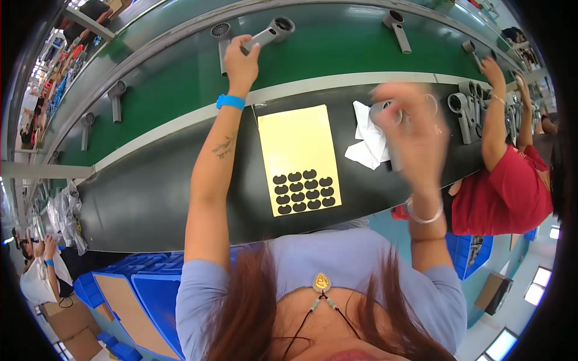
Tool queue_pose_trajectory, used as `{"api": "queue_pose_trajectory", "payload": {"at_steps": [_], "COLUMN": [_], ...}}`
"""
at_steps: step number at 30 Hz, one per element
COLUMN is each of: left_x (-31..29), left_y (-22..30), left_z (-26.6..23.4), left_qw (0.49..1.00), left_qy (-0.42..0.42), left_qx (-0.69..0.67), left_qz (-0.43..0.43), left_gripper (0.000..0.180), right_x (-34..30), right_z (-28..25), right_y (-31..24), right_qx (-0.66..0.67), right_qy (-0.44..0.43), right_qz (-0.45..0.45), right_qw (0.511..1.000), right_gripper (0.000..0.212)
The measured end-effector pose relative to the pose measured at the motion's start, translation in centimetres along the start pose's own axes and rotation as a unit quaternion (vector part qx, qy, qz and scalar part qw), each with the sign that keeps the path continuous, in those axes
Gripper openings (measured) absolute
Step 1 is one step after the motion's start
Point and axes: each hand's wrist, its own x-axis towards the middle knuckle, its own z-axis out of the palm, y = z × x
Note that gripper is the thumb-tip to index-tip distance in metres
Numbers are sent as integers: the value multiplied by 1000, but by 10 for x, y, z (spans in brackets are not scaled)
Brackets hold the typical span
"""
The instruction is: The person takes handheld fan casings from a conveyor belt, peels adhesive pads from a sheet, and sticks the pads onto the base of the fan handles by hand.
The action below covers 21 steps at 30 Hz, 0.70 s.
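Note:
My left hand [242,65] reaches over the green conveyor belt, its fingers closed round the handle of a grey handheld fan [280,29]. Just beside that hand, a second grey handheld fan [221,31] is on the belt. My right hand [415,123] is smeared by motion above the black bench. Under or in it shows part of another grey fan [395,161]; whether the fingers grip it I cannot tell. A crumpled white cloth or paper [368,150] lies beside it. Between my arms is a yellow sheet [295,138] with several black oval stickers [297,197] at its near end.
More grey fans lie along the belt, one [117,99] at left and one [397,33] at far right. A co-worker in a red shirt [500,195] works at right, near a cluster of fans [466,111]. Clear plastic bags [65,216] and blue bins [156,301] are at left.

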Motion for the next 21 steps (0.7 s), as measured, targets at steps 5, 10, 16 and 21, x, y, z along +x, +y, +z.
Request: {"api": "queue_pose_trajectory", "payload": {"at_steps": [5, 10, 16, 21], "left_x": [-35, -106, -160, -182], "left_y": [54, 101, 111, 103], "left_z": [-44, -82, -106, -103], "left_qw": [970, 963, 970, 972], "left_qy": [17, -61, -97, -104], "left_qx": [-239, -237, -169, -185], "left_qz": [40, 111, 143, 97], "left_gripper": [39, 46, 49, 49], "right_x": [-85, -102, -96, -102], "right_z": [118, 129, 130, 133], "right_y": [38, 49, 39, 37], "right_qx": [57, -2, -32, -56], "right_qy": [-194, -183, -202, -184], "right_qz": [158, 69, 63, 47], "right_qw": [966, 981, 977, 980], "right_gripper": [18, 16, 14, 12]}}
